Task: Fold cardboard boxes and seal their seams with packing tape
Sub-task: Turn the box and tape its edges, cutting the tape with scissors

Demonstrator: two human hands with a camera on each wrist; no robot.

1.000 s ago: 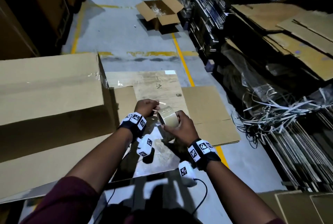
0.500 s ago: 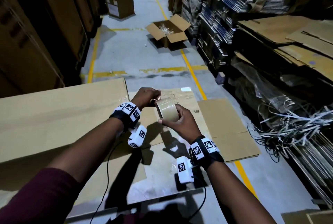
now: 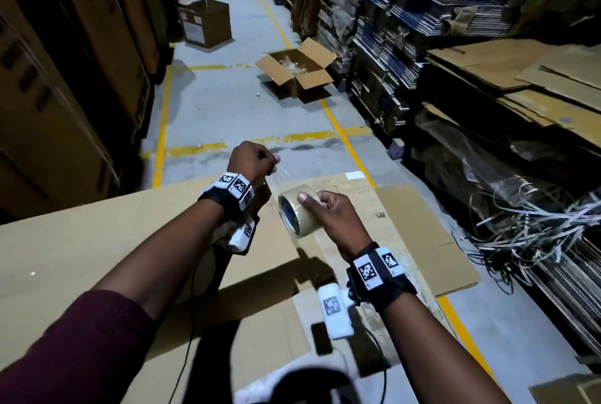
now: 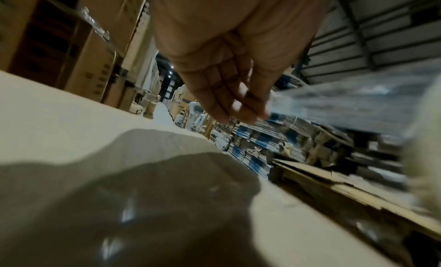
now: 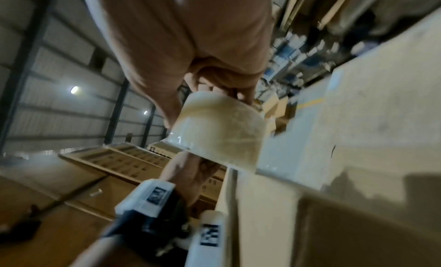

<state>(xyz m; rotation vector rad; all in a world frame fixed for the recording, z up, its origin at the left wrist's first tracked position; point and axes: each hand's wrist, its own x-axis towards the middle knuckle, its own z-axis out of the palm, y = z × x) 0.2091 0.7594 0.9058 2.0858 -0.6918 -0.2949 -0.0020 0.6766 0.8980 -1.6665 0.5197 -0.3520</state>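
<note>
Much is hard to read: both wrist views are blurred, the clear tape strip (image 3: 276, 177) is nearly invisible against the floor in the head view and only a grey streak in the left wrist view, and the big cardboard box (image 3: 107, 241) is cut off at the left and bottom edges w/ arm shadows over it. The right hand (image 3: 331, 218) grips the tape roll (image 3: 297, 210), thumb on the outer face and fingers curled round the far side; the roll is a glossy, pale tan ring w/ a dark hollow core, held in the air just above the box's right end. The left hand (image 3: 250, 161) is raised beyond the roll, fingertips bunched together and pinching the strip's free end, which runs back to the roll. The box top is flat, matte brown corrugated board. Under & right of the hands, flattened cardboard sheets (image 3: 419, 234) lie on the grey concrete floor (image 3: 227, 117), crossed by yellow lines. Farther down the aisle sits an open box (image 3: 297, 73) w/ flaps spread & crumpled clear plastic inside; behind it a closed carton (image 3: 208, 24). At right, stacks of flat cardboard and a tangle of strapping bands (image 3: 533, 231).
</note>
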